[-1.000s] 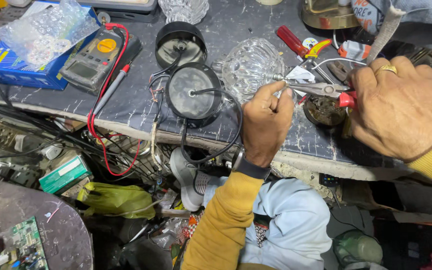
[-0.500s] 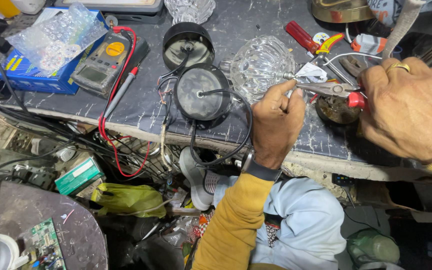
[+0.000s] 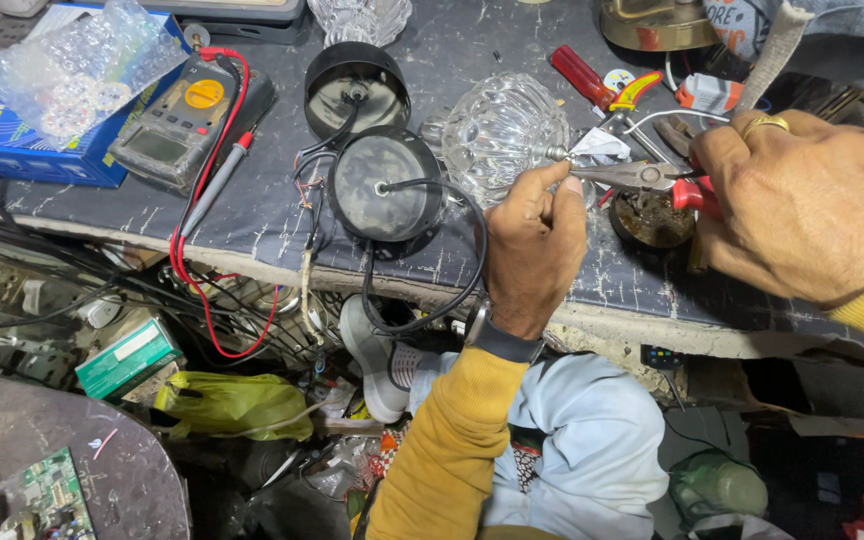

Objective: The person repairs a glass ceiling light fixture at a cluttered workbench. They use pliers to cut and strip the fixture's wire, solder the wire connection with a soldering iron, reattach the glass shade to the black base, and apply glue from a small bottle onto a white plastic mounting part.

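Observation:
My left hand (image 3: 534, 248) pinches a small metal fitting at the side of a clear cut-glass lamp shade (image 3: 502, 130) on the dark workbench (image 3: 272, 225). My right hand (image 3: 807, 205), with a gold ring, grips red-handled pliers (image 3: 642, 178) whose jaws meet that fitting beside my left fingertips. Just left of the shade lie two round black lamp housings (image 3: 384, 188) joined by a black cable that loops over the bench edge.
A multimeter (image 3: 187, 125) with red probe leads and a blue box under bubble wrap (image 3: 62, 80) lie at the left. A red screwdriver (image 3: 582, 75) and a round solder tin (image 3: 652, 220) sit near the pliers. Clutter, a green bag and a circuit board lie below.
The view has shifted slightly; both hands stay at the glass shade's fitting, with the pliers held at the same spot.

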